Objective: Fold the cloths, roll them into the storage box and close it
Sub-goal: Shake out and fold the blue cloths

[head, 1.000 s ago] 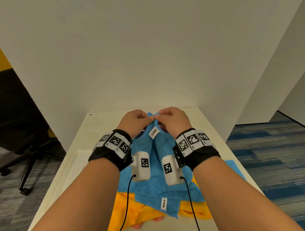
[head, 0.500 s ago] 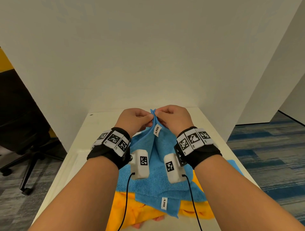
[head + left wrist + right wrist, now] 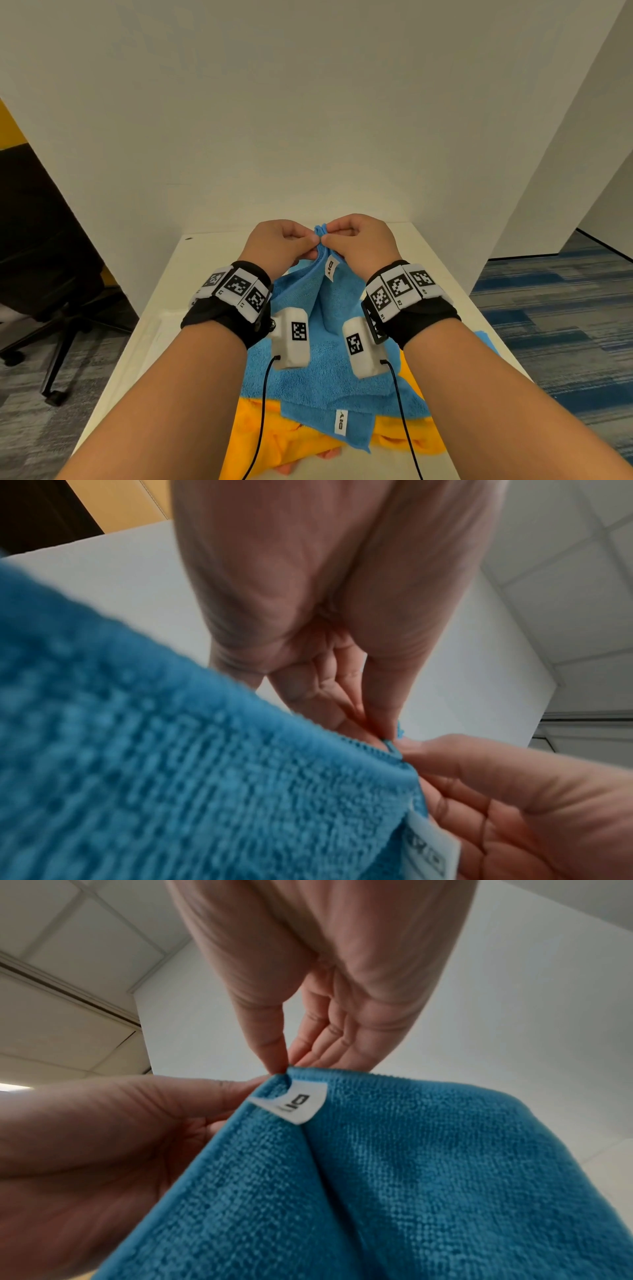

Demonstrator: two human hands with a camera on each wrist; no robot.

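Note:
A blue cloth [image 3: 325, 349] is lifted at its far corner, with the rest draped over the table. My left hand [image 3: 286, 245] and right hand [image 3: 356, 240] meet at that corner, and both pinch it between thumb and fingers. A white label [image 3: 330, 269] hangs just below the pinch. The left wrist view shows the blue cloth [image 3: 192, 777] with my left hand [image 3: 387, 731] pinching its tip. In the right wrist view my right hand [image 3: 284, 1066] pinches the blue cloth [image 3: 394, 1177] beside the label [image 3: 296, 1102]. An orange cloth [image 3: 274, 442] lies under the blue one. No storage box is in view.
The white table [image 3: 202, 260] stands against a white partition wall [image 3: 308, 137]. A second blue cloth [image 3: 484, 339] peeks out at the table's right edge. A black office chair [image 3: 44, 291] stands on the carpet to the left.
Both hands have lifted the pinched corner of the blue cloth a little higher and away from me. The label now hangs more upright below the fingers.

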